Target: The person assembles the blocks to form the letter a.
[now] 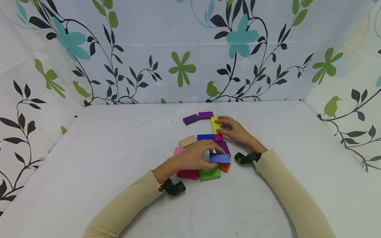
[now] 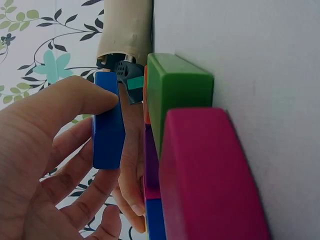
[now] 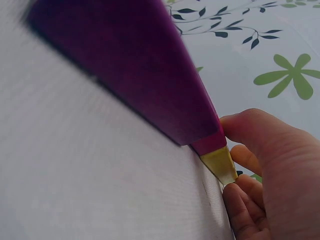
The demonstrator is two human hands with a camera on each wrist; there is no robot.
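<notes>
My left hand point(image 1: 193, 154) pinches a blue block point(image 1: 220, 158) between thumb and fingers, raised over the right side of a ring of coloured blocks. In the left wrist view this blue block point(image 2: 107, 122) is apart from the others. Farther back, my right hand point(image 1: 236, 132) holds a yellow block point(image 1: 214, 124) at its ends as it lies on the table. The yellow block's near end meets a magenta block point(image 1: 218, 138) and a flat blue block point(image 1: 205, 137). A purple block point(image 1: 224, 146) and an orange block point(image 1: 225, 168) are partly hidden under the raised one.
Two purple blocks, one tilted point(image 1: 190, 119) and one straighter point(image 1: 205, 115), lie at the back. Tan point(image 1: 187, 141), pink point(image 1: 178, 150), crimson point(image 1: 187, 174) and green point(image 1: 209, 174) blocks surround my left hand. A white cloth point(image 1: 119, 148) covers the table; a patterned curtain point(image 1: 134, 33) hangs behind.
</notes>
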